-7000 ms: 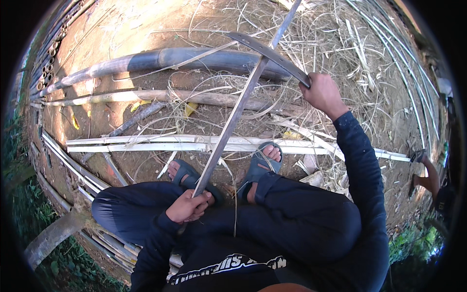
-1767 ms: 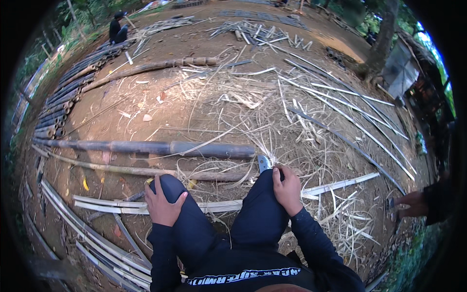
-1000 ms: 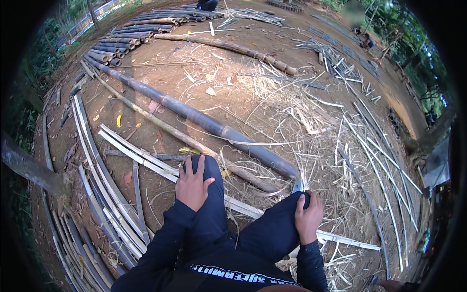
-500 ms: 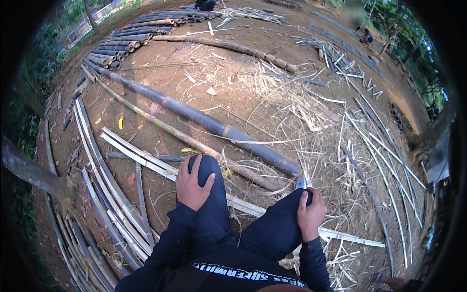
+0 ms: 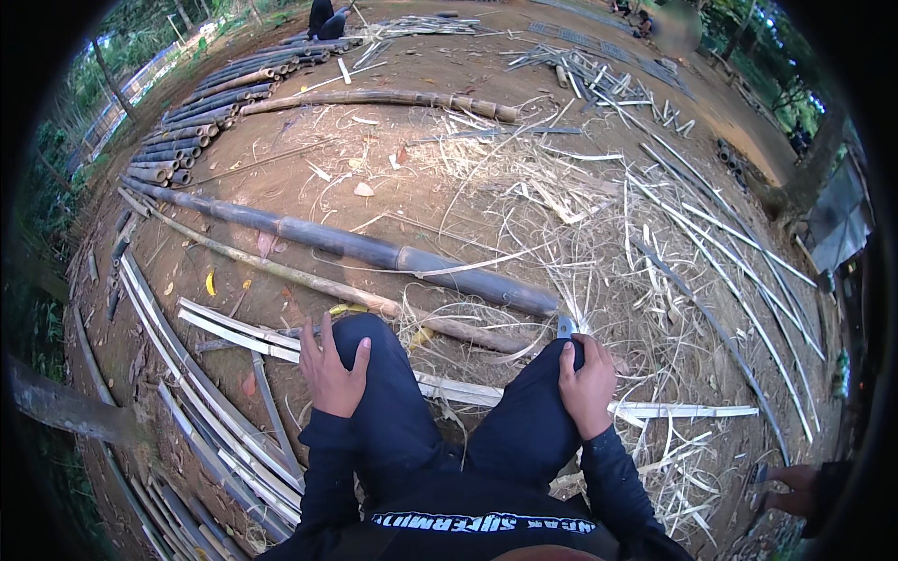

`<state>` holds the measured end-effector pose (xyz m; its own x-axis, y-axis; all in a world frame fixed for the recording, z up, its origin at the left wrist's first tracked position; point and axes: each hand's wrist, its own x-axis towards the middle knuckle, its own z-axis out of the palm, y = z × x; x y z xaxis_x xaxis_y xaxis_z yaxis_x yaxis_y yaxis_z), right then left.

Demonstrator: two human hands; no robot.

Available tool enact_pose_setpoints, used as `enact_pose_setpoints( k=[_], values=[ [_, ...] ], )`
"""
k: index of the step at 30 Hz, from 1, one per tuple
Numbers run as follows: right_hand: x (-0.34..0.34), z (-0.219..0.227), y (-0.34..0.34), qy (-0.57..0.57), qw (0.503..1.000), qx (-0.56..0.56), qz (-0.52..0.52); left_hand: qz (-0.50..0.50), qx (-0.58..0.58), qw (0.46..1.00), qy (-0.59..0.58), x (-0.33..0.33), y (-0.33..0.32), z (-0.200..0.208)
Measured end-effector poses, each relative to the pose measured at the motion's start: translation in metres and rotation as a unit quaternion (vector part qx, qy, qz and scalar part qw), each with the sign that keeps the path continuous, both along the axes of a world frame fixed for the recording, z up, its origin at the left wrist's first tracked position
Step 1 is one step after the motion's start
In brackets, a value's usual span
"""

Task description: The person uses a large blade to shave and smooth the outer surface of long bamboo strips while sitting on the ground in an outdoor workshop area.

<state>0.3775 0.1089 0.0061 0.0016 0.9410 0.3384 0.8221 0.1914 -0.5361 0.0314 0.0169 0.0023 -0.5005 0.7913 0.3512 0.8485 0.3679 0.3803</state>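
My left hand rests on my left knee, its fingers spread and holding nothing. On the other side, my right hand lies over my right knee, thumb apart from the fingers. Just past its fingertips a small grey metal blade-like piece sticks out beside the knee; its other end is hidden. In front of my knees lie a thick dark bamboo pole and a thinner brown pole. Pale split bamboo strips pass beneath my legs.
Bamboo shavings litter the ground ahead and right. Cut poles are stacked at far left, near a seated person. Long strips lie left and right. Another person's hand shows at lower right. A trunk stands left.
The view has tilted up and turned slightly right, so the scene sits lower and further left. Another person's hand has come further in at lower right. Both my hands stay on my knees.
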Motion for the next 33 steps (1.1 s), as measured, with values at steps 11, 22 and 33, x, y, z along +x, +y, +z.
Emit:
enact_pose_setpoints(
  k=[11, 22, 33],
  values=[
    [-0.004, -0.007, -0.009, -0.041, 0.999, -0.010, 0.029, -0.069, 0.077, 0.989, -0.108, 0.003, -0.006, -0.012],
    [-0.014, -0.015, -0.038, -0.226, 0.973, 0.045, 0.034, 0.066, 0.018, 0.964, -0.258, -0.033, -0.093, -0.141],
    [-0.023, -0.030, -0.022, -0.247, 0.968, 0.043, 0.018, 0.443, -0.180, 0.878, -0.025, -0.139, -0.224, -0.290]
  ],
)
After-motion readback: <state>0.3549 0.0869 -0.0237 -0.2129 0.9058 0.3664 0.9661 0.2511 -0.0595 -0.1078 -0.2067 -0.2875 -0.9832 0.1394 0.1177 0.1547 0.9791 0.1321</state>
